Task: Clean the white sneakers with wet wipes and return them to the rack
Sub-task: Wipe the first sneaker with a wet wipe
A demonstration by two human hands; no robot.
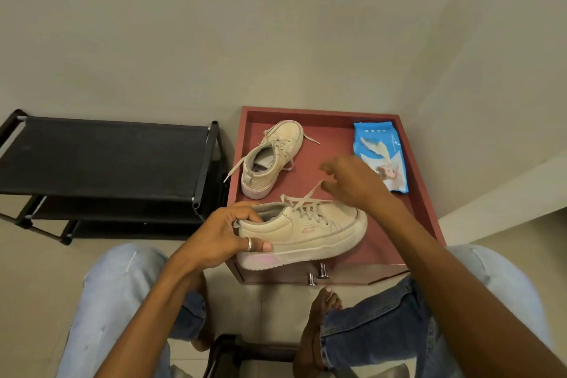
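My left hand (219,238) grips the heel of a white sneaker (319,232) with a pink patch on its sole, held on its side at the front edge of the red table (334,129). Over the sneaker's laces hovers my right hand (352,181), fingers spread and relaxed, holding nothing. The second white sneaker (273,159) stands upright farther back on the table, laces loose. A blue pack of wet wipes (380,153) lies at the table's right side, just behind my right hand. The black shoe rack (104,156) stands to the left.
The red table has a raised rim and metal knobs (317,275) on its front. A beige wall rises behind it and a step (503,193) sits to the right. My knees in jeans and bare feet (319,322) are below, over a black stool frame (224,353).
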